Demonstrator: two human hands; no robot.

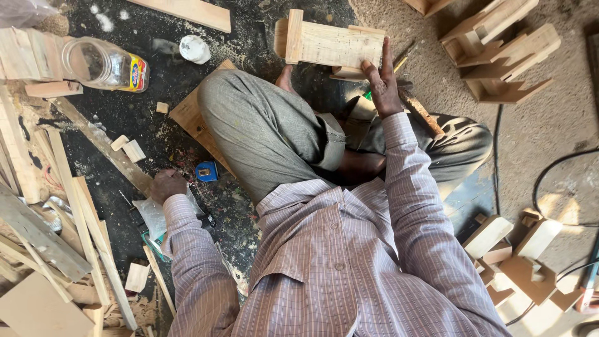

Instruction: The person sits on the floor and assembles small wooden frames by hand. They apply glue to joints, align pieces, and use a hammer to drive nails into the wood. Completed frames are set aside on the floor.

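- The left hand (167, 185) is seen nearest the camera, well to the left of the bent knee (249, 118); it is closed down onto a clear plastic bag (156, 215) lying on the dusty floor, though what (if anything) is pinched inside the fist cannot be told.
- The bag is judged light, limp and slippery, so it would be taken by a bunched fold rather than by a flat face.
- A small blue tape measure (206, 171) lies just beside that hand, between it and the knee.
- The right hand (382, 84) is seen farther off, beyond the knee and to its right, with the fingers spread nearly flat and the index finger stretched up against the wooden assembly (329, 42).
- The assembly (pale boards joined at right angles) is judged stiff, fairly light and rough-edged; its lower edge is pressed by the hand, and a grip across a board's edges would suit it.
- It rests on the floor just beyond the knee, touching the right fingertips.
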